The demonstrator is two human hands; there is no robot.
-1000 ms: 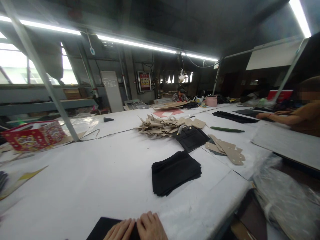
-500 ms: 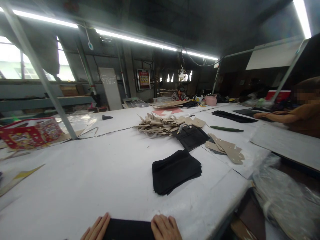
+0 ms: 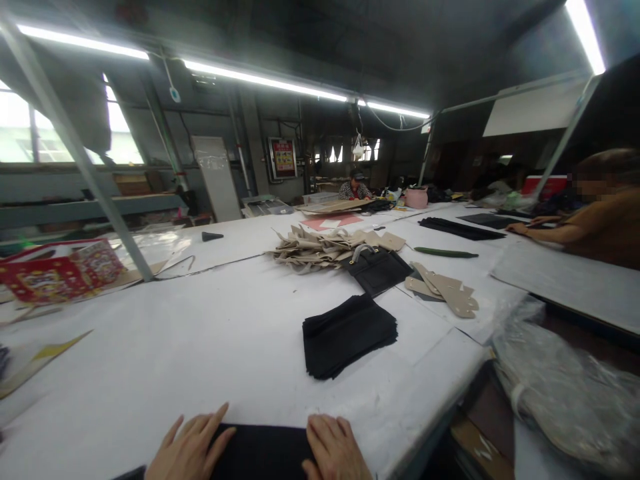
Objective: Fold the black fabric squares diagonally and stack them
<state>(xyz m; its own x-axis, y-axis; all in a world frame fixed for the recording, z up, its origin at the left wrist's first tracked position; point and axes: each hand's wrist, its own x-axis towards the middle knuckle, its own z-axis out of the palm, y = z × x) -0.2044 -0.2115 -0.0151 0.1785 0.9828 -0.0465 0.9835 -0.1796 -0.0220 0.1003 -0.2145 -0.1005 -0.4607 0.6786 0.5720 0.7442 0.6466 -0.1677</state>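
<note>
Long white-covered worktable [image 3: 150,360] stretches across a factory room. At its near edge, the left hand [image 3: 190,448] and right hand [image 3: 333,450] lie open and flat, evenly spaced, pressing lightly on opposite ends of a black fabric panel [image 3: 261,453]. Farther along sits a stack of black panels [image 3: 349,337].

The fabric piece [image 3: 263,453] nearest to the wearer was black, and the stack of fabric pieces [image 3: 347,337] was also black. The table cover [image 3: 150,347] was white, and the pile of cut pieces [image 3: 320,247] was beige. The box [image 3: 63,270] was red with a gold pattern, the tub [image 3: 417,197] was pink, and one co-worker's shirt [image 3: 605,233] was mustard yellow.
</note>
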